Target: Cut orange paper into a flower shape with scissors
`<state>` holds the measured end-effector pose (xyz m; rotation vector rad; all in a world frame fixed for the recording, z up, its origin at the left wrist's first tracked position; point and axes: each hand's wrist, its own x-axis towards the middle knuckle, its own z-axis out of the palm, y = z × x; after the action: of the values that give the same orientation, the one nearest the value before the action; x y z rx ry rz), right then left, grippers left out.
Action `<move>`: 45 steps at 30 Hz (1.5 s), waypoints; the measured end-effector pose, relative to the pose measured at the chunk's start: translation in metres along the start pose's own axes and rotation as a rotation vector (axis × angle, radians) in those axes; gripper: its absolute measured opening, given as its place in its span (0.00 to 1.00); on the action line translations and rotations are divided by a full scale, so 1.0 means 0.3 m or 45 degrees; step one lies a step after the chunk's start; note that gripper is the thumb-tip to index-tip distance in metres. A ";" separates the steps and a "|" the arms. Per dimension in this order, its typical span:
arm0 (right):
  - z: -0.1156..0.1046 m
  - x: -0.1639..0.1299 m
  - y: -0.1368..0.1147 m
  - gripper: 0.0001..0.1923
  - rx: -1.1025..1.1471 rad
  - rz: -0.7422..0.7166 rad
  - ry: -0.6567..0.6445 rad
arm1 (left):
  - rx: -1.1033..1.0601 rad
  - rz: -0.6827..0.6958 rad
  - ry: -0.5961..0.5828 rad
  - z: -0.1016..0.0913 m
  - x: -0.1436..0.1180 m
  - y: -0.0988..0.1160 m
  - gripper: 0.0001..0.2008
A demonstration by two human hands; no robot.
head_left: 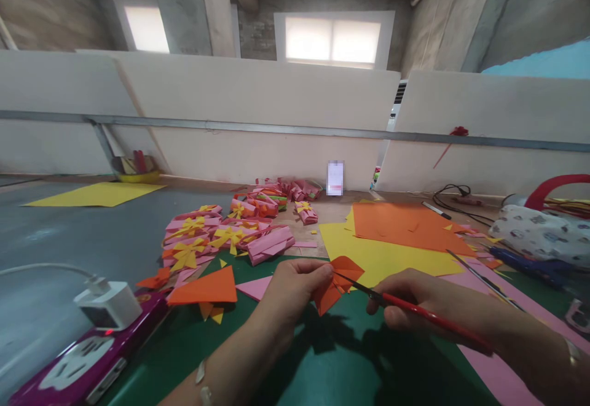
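Between thumb and fingers, my left hand (299, 283) pinches a folded piece of orange paper (340, 276) above the green cutting mat (258, 357). My right hand (415, 298) grips red-handled scissors (415, 311), whose dark blades point left and lie against the orange paper. Whether the blades are parted is hard to make out. Left of my left hand rest a flat orange paper piece (207, 286) and a pink paper triangle (254, 287), with small yellow scraps around them.
Pink folded papers with yellow bows (230, 234) are piled beyond my left hand. Yellow (382, 255) and orange sheets (401, 225) lie at centre right. A purple power strip (87, 354) with a white charger (108, 304) sits at left. A phone (335, 179) leans on the white panel.
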<state>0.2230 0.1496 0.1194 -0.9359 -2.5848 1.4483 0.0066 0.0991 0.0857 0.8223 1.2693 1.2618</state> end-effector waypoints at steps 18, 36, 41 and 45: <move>-0.010 0.011 0.009 0.26 -0.027 0.031 -0.035 | -0.038 -0.069 -0.014 -0.001 0.003 0.001 0.15; -0.009 0.014 0.028 0.23 -0.079 0.036 -0.005 | 0.029 0.028 0.064 0.008 -0.010 0.012 0.19; -0.005 0.007 0.012 0.23 -0.050 0.013 -0.033 | 0.129 0.021 0.037 0.003 -0.010 0.007 0.15; 0.000 0.000 0.001 0.22 -0.049 -0.023 -0.036 | 0.101 0.032 -0.011 0.001 -0.008 0.001 0.16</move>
<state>0.2231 0.1497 0.1191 -0.9002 -2.6432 1.4224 0.0071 0.0970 0.0867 0.9019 1.3128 1.2334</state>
